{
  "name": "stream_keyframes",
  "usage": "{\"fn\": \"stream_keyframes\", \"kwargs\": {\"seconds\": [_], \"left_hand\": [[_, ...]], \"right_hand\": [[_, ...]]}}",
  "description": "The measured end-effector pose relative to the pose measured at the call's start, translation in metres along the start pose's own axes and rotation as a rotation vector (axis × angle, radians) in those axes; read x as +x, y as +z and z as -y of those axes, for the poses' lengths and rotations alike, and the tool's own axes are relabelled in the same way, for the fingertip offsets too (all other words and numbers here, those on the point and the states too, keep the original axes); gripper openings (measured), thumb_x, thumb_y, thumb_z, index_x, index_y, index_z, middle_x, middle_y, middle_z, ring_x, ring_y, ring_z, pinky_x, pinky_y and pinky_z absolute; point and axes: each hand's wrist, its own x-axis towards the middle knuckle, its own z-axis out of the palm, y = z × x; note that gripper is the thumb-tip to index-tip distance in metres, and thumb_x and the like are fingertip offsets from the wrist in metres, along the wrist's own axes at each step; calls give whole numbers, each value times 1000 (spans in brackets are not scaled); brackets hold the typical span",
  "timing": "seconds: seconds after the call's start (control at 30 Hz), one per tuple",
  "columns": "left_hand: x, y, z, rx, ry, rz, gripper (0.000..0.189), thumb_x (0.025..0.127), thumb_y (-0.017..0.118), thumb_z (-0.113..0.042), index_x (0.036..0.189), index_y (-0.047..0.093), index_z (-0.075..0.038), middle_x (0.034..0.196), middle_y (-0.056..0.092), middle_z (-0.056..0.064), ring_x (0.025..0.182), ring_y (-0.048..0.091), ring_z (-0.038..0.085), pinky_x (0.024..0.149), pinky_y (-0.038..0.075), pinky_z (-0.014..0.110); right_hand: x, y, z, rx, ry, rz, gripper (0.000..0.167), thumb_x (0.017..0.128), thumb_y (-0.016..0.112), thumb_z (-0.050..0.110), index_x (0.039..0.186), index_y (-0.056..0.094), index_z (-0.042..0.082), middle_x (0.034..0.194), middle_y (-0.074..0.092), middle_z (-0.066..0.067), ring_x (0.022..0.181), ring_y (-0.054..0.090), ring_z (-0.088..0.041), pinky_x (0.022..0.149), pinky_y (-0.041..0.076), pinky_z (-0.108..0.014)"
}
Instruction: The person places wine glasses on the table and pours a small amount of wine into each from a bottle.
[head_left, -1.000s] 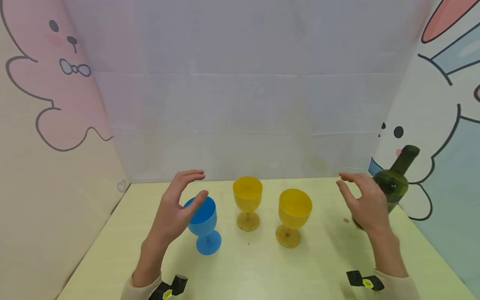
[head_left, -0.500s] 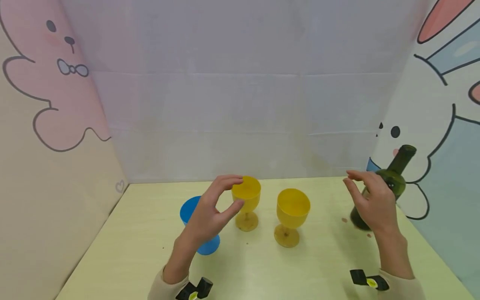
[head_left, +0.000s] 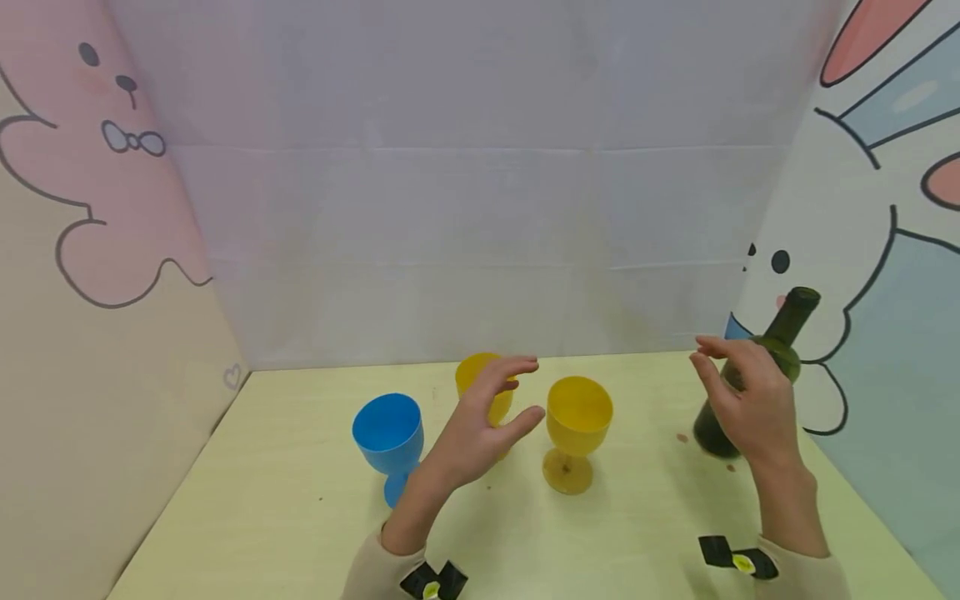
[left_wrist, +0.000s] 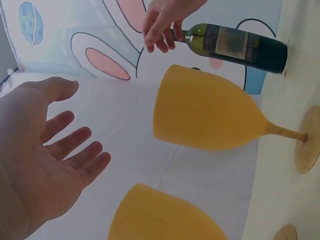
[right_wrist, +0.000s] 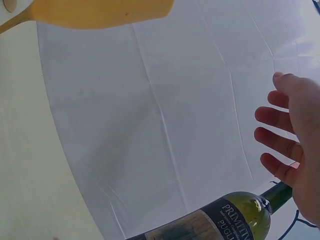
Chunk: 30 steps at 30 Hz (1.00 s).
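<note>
Currently we see the left grip (head_left: 480, 429) wide and holding nothing, its thumb and fingers parted near the front yellow cup (head_left: 577, 417); the left wrist view shows us a gap between them. Partly hidden behind that grip in the head view, we find the back yellow cup (head_left: 472, 369), with the blue cup (head_left: 387, 433) to its left. All three stand upright on the pale desk (head_left: 247, 500). Across from these, we see the right grip (head_left: 753, 396) also wide and empty, fingers gently bent, in front of the upright green bottle (left_wrist: 235, 44); we cannot tell whether the two touch
</note>
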Motion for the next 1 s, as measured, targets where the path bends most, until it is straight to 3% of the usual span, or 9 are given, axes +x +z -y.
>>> {"fn": "stream_keyframes", "kwargs": {"seconds": [0.2, 0.5, 0.77, 1.0], "left_hand": [[7, 15, 7, -37, -38, 22, 53, 95, 68, -23, 143, 46, -23, 148, 46, -5, 137, 44, 15, 113, 41, 45], [11, 35, 22, -75, -166, 40, 66, 94, 68, -37, 150, 38, -22, 155, 38, -9, 144, 38, 21, 117, 36, 45], [10, 50, 29, -127, -273, 52, 78, 88, 71, -49, 152, 31, -32, 158, 32, -13, 146, 35, 25, 116, 37, 45], [14, 62, 32, -182, -321, 72, 86, 85, 75, -48, 154, 25, -35, 160, 29, -14, 149, 29, 18, 120, 30, 45]], "right_hand": [[2, -1, 0, 17, -21, -24, 26, 84, 75, 2, 109, 72, 0, 96, 70, -18, 96, 50, 2, 93, 29, 0], [1, -5, -4, 23, -23, -20, 24, 88, 71, 6, 111, 71, -3, 96, 68, -21, 102, 41, 18, 93, 30, 0], [1, -4, -5, 51, -77, -71, 25, 91, 70, 12, 109, 71, -4, 94, 68, -22, 103, 42, 18, 93, 32, -2], [1, -5, -5, 60, -71, -89, 25, 92, 70, 14, 110, 71, -4, 92, 67, -21, 103, 44, 18, 94, 32, -2]]}}
